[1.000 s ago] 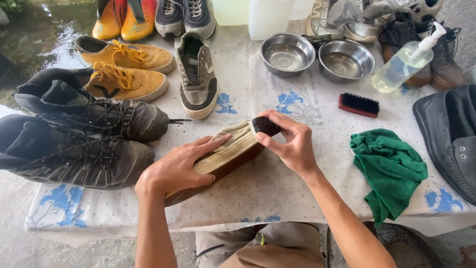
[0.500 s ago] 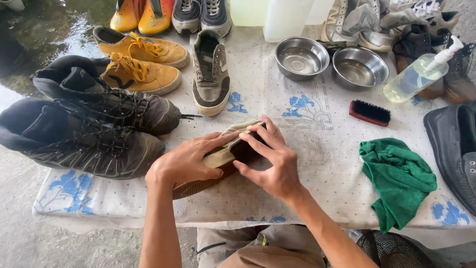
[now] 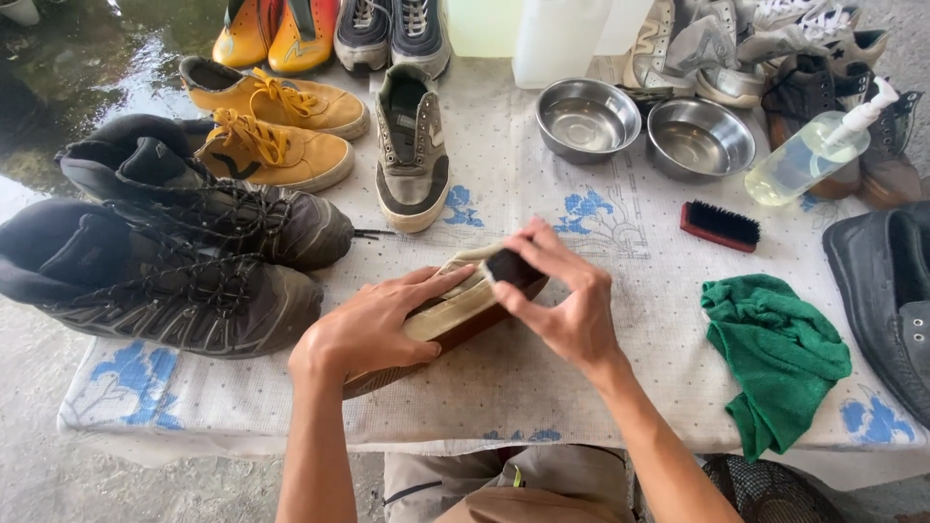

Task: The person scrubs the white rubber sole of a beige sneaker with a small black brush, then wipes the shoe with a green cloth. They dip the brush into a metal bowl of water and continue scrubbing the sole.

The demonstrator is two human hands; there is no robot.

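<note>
While a clear pump bottle (image 3: pixel 809 155) stands far right, left hand (image 3: pixel 373 324) lies flat pinning the beige shoe (image 3: pixel 455 305), right hand (image 3: pixel 567 305) pinching a dark brush (image 3: pixel 509 266).

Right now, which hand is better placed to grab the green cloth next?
Probably right: the right hand is closer to the green cloth, though it holds a small dark brush; the left hand steadies the shoe.
</note>
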